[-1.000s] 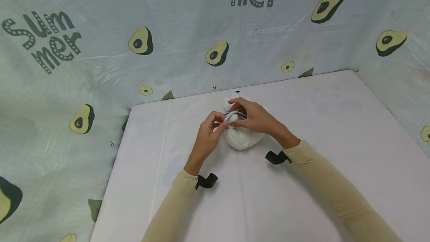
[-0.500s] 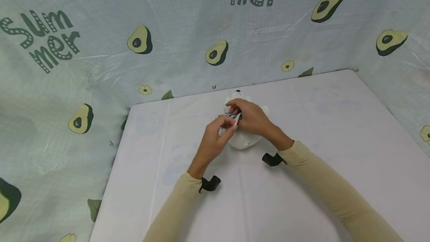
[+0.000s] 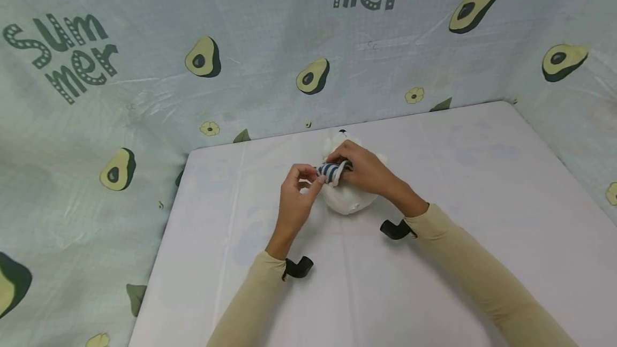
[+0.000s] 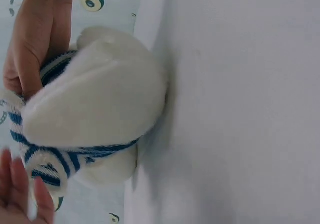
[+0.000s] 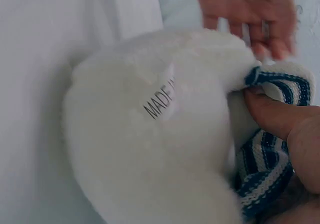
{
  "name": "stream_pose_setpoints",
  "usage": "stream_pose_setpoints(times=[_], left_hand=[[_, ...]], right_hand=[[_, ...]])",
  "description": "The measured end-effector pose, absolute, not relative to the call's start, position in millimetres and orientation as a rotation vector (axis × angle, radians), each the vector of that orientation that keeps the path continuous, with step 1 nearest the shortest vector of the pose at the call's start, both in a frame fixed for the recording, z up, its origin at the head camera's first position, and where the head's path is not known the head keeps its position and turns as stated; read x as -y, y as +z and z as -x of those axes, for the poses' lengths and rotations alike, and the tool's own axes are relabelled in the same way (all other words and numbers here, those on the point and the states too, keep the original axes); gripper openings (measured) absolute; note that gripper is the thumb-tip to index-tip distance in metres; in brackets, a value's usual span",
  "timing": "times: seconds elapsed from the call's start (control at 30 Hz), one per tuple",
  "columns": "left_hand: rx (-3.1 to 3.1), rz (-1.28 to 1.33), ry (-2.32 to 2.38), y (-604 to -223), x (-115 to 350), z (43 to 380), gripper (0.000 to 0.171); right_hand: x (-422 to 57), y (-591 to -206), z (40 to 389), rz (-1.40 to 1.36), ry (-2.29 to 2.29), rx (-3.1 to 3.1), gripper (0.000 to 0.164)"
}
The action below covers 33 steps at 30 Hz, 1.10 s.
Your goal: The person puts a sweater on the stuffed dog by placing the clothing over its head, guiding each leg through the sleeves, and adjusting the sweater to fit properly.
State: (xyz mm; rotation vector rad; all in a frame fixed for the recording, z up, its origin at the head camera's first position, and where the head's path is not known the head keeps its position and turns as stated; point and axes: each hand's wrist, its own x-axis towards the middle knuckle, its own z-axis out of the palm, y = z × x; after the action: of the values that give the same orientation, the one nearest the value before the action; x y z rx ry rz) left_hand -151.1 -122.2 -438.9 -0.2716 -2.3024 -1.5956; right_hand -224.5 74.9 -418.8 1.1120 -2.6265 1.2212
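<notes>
A white plush toy (image 3: pixel 348 201) lies on the table, its black nose (image 3: pixel 342 131) pointing to the far side. Around it is a small blue-and-white striped knitted sweater (image 3: pixel 329 171), bunched near the toy's middle. My right hand (image 3: pixel 368 171) grips the sweater; in the right wrist view its thumb (image 5: pixel 272 111) is tucked under the knit's edge. My left hand (image 3: pixel 295 197) is at the left end of the striped knit. Its fingers (image 4: pixel 19 181) are spread and apart from the round cuff in the left wrist view. A printed label (image 5: pixel 160 101) shows on the plush.
A white-covered table (image 3: pixel 270 293) spreads around the toy. Behind and beside it hangs a pale curtain (image 3: pixel 260 25) printed with avocados and lettering. Black wrist mounts (image 3: pixel 299 267) stick out from both beige sleeves (image 3: pixel 482 266).
My left hand first moved right, pinching the knit's pale edge, then drew back left with its fingers loosened. More blue stripes now show. The right hand stays on the sweater, shifting slightly.
</notes>
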Motion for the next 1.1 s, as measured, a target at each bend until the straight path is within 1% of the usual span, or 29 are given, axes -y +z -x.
stream_pose_setpoints(times=[0.1,0.2,0.3,0.5,0.83,1.1], left_hand=[[2.319,0.0,-1.652,-443,124,152,0.02],[2.396,-0.094,-1.735,-445,123,152,0.025],[2.458,-0.053,-1.785,-446,120,153,0.029],[2.372,0.045,-1.69,-449,120,157,0.018],[2.285,0.197,-1.652,-446,125,160,0.017],[2.384,0.417,-1.415,-438,120,164,0.011]], right_hand=[[-79,-418,226,-1.126,1.272,2.643,0.034],[-82,-417,227,-1.132,1.289,2.661,0.034],[-83,-418,227,-1.138,1.277,2.667,0.033],[-79,-419,230,-1.114,1.327,2.631,0.032],[-63,-421,231,-0.965,1.261,2.681,0.025],[-57,-425,226,-0.856,1.064,2.664,0.019]])
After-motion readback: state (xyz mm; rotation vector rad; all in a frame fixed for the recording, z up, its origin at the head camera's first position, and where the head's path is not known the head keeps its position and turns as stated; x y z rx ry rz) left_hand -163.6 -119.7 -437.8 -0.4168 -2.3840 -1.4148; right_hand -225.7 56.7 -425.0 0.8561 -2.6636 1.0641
